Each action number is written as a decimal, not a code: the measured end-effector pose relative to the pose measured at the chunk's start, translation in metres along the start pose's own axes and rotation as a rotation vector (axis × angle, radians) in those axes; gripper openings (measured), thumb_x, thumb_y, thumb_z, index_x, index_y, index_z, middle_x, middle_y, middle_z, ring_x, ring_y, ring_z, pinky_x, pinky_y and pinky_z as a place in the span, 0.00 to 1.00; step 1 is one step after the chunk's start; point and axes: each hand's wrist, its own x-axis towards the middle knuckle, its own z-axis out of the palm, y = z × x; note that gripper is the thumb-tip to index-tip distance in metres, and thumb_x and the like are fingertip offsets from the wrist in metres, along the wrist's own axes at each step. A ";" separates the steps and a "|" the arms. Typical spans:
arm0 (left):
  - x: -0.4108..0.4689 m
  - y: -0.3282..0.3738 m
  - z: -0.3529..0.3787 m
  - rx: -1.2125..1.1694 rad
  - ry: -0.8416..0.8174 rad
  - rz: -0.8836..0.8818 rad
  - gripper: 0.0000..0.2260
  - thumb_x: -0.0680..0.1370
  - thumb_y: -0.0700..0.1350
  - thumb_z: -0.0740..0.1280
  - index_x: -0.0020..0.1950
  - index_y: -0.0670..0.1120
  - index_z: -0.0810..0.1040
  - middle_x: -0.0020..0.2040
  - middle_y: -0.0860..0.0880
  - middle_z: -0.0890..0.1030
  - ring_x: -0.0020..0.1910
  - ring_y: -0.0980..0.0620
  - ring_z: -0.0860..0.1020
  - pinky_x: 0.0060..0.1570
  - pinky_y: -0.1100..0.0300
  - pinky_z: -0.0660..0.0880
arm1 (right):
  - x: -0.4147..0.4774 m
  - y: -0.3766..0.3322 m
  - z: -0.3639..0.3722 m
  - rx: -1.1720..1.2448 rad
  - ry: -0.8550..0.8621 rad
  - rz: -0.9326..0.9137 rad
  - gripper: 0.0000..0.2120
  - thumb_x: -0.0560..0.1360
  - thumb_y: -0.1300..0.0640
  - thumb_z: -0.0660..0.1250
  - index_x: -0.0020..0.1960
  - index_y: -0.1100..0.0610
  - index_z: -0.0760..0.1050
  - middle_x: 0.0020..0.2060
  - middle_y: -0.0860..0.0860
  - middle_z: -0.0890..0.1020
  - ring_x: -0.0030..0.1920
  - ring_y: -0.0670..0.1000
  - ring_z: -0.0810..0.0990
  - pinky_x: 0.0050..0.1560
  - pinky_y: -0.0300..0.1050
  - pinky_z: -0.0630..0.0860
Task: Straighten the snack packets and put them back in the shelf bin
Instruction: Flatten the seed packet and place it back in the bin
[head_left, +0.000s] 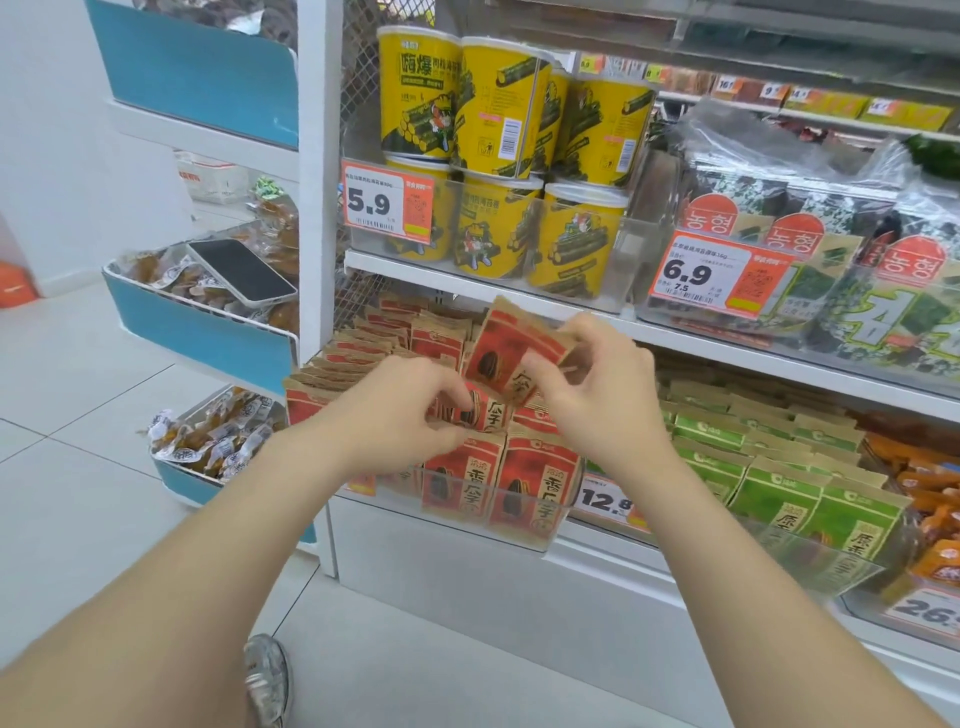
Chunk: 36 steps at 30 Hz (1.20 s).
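Both bare arms reach in as a person tidies stock at a shop's snack shelves. The right hand (597, 384) grips a red-and-brown raised packet (511, 348), thumb across its front, holding it tilted just above the clear shelf bin (519, 540) on the lower shelf. The left hand (410, 410), fingers curled, pinches the edge of a second packet (480, 413) of the same kind, which lies just under the raised one on top of the rows.

More red packets (540, 480) stand upright at the front of the bin, their printed faces showing through its clear wall, and further rows lean toward the back and left. To the right, green packets (774, 499) fill a neighbouring bin, and a price label (605, 501) reading 12.8 shows just beside the right wrist.

On the shelf above, yellow tubs (498, 109) are stacked two high behind a 5.9 tag (387, 202), and beside them lie bagged seaweed packs (857, 291) with a 6.9 tag (719, 275). At the left end of the unit, a phone (241, 270) lies dark screen up on wrapped snacks in a blue-fronted basket (197, 332). A shoe (267, 675) shows on the tiled floor (104, 467) between the forearms.
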 end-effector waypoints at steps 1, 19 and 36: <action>0.003 -0.001 0.004 0.035 -0.031 0.019 0.14 0.81 0.53 0.73 0.66 0.56 0.84 0.63 0.58 0.84 0.63 0.57 0.80 0.68 0.52 0.76 | 0.002 0.000 0.006 -0.016 -0.040 0.005 0.08 0.78 0.46 0.75 0.46 0.47 0.78 0.38 0.42 0.84 0.46 0.52 0.83 0.54 0.57 0.80; 0.030 -0.011 0.027 0.200 0.014 -0.033 0.07 0.83 0.49 0.74 0.60 0.51 0.85 0.46 0.49 0.78 0.53 0.41 0.83 0.46 0.51 0.75 | 0.022 -0.001 0.049 -0.495 -0.448 -0.046 0.16 0.86 0.49 0.58 0.66 0.40 0.82 0.52 0.46 0.84 0.63 0.58 0.68 0.57 0.55 0.55; 0.024 -0.025 0.022 0.350 -0.093 0.040 0.22 0.80 0.62 0.70 0.71 0.55 0.75 0.61 0.56 0.79 0.64 0.47 0.66 0.63 0.42 0.62 | 0.055 -0.004 0.083 -0.426 -0.358 0.144 0.24 0.82 0.60 0.60 0.77 0.53 0.75 0.70 0.55 0.82 0.74 0.63 0.71 0.75 0.64 0.60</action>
